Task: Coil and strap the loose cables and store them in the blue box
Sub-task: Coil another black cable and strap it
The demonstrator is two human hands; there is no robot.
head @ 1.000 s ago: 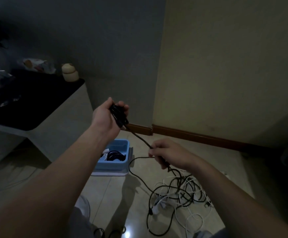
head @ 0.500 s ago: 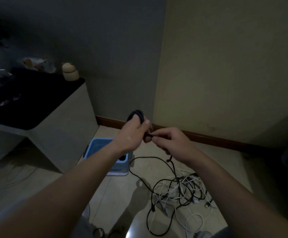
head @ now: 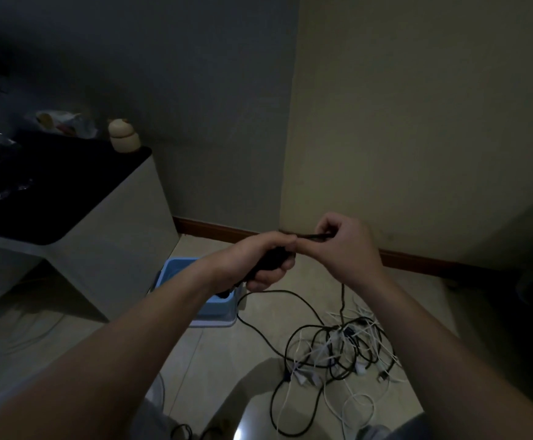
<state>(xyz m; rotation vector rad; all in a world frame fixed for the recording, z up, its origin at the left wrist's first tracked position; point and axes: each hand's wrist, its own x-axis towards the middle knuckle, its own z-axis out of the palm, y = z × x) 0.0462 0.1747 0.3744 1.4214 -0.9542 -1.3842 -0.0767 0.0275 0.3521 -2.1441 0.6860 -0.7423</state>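
So the black cable is mid-coil here: a dark coil is gripped in the left hand, fingers curled tight round it, held up in the air, with the box on the floor below. A short taut stretch of cable is pinched in the right hand, thumb and fingers closed on it, right beside the left knuckles. From under the right hand the rest of the cable drops to the pile of black and white leads on the floor, and it looks to be caught up in that tangle

Tips for this bit, as far as can be judged: each new loop is best laid the same size as the ones held, flat against them, so the bundle can be strapped neatly. Slack should be fed through the right fingers rather than yanked, since a hard pull would probably drag the whole pile along or tighten a knot in it. Kinks can be avoided if a slight twist is given per loop. The coil shouldn't be let go of until a strap is round it, or it'll likely spring apart. No strap can be made out in this light. Something dark seems to be in the box, but it's mostly hidden behind the left forearm, so that can't be said for sure
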